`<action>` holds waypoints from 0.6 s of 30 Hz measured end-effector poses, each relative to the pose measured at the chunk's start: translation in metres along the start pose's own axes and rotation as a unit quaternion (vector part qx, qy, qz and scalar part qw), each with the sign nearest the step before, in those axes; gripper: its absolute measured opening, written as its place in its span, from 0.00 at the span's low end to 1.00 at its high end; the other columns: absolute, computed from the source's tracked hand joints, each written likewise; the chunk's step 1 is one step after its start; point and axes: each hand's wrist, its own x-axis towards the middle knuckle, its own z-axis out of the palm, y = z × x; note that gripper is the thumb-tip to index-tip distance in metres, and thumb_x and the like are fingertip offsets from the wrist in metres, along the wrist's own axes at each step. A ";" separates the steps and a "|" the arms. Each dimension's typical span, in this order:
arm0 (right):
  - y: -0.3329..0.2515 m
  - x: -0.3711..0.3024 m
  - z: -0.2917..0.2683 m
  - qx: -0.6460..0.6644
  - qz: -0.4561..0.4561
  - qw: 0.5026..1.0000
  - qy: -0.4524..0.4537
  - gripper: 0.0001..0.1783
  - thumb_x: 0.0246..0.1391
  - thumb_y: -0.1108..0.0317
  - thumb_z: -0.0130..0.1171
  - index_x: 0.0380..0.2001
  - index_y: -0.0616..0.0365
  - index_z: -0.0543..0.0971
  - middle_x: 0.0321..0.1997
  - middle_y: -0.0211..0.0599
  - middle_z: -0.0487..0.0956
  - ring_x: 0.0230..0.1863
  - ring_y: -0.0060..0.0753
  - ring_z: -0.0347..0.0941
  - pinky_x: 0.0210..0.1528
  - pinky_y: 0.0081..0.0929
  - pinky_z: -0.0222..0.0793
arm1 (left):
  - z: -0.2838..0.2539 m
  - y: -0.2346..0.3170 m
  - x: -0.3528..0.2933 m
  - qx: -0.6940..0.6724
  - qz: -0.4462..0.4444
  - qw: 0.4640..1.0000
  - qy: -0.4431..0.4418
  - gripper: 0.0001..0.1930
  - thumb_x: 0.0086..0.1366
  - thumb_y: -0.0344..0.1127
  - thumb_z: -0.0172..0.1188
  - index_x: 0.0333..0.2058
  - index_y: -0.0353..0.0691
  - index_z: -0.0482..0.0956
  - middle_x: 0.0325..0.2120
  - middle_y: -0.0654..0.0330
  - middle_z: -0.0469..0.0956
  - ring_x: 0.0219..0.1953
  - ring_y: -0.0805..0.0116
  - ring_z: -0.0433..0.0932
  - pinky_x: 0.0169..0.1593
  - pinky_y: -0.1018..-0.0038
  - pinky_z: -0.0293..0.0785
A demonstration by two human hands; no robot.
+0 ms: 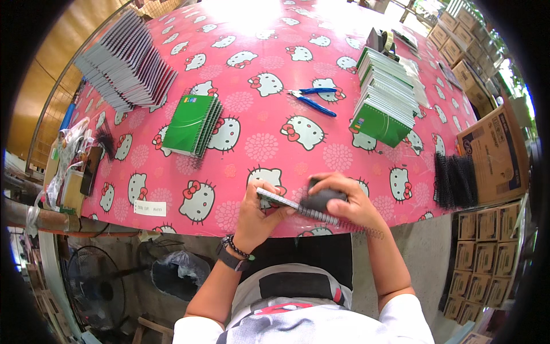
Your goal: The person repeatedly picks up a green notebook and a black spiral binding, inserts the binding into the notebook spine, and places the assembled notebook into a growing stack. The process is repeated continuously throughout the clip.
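Observation:
Near the table's front edge, my left hand (256, 215) is closed around one end of a small notepad (275, 198), held edge-on with its spine up. Black spiral wire (366, 230) runs along the spine, and a loose length of it sticks out past the right end. My right hand (350, 198) grips a dark, smooth, rounded block (322, 199) beside the spine; its exact kind I cannot make out. Blue-handled pliers (317, 101) lie spread on the table beyond both hands. A short stack of green spiral notepads (191, 126) is to the left.
Green-covered notepads (382, 97) stand in a long row at right. Stacks of spiral-bound pads (127, 63) fill the far left. Black wire coils (454, 180) lie by a cardboard box (495, 155). A white paper slip (150, 208) sits front left. A fan (96, 286) stands below the table.

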 end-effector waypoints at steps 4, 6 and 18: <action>-0.006 -0.005 -0.002 0.326 -0.103 0.937 -0.073 0.30 0.44 0.43 0.62 0.37 0.61 0.81 0.46 0.47 0.78 0.51 0.40 0.72 0.54 0.35 0.65 | -0.002 -0.006 -0.001 0.057 0.068 0.996 -0.005 0.24 0.51 0.30 0.72 0.40 0.40 0.64 0.33 0.60 0.69 0.35 0.70 0.72 0.38 0.74 0.73; -0.010 -0.002 -0.004 0.143 -0.055 0.986 -0.061 0.29 0.43 0.44 0.63 0.37 0.61 0.82 0.46 0.47 0.78 0.51 0.39 0.72 0.55 0.35 0.63 | -0.001 -0.006 -0.001 0.056 0.070 0.996 -0.012 0.24 0.52 0.31 0.72 0.41 0.40 0.63 0.33 0.60 0.68 0.35 0.69 0.70 0.38 0.74 0.72; -0.013 0.033 -0.007 0.031 -0.090 0.988 -0.120 0.27 0.40 0.48 0.68 0.36 0.59 0.82 0.49 0.50 0.77 0.52 0.44 0.71 0.55 0.38 0.63 | -0.004 0.002 0.002 0.059 0.080 0.994 -0.052 0.25 0.53 0.29 0.70 0.41 0.38 0.61 0.37 0.58 0.66 0.40 0.68 0.72 0.40 0.75 0.78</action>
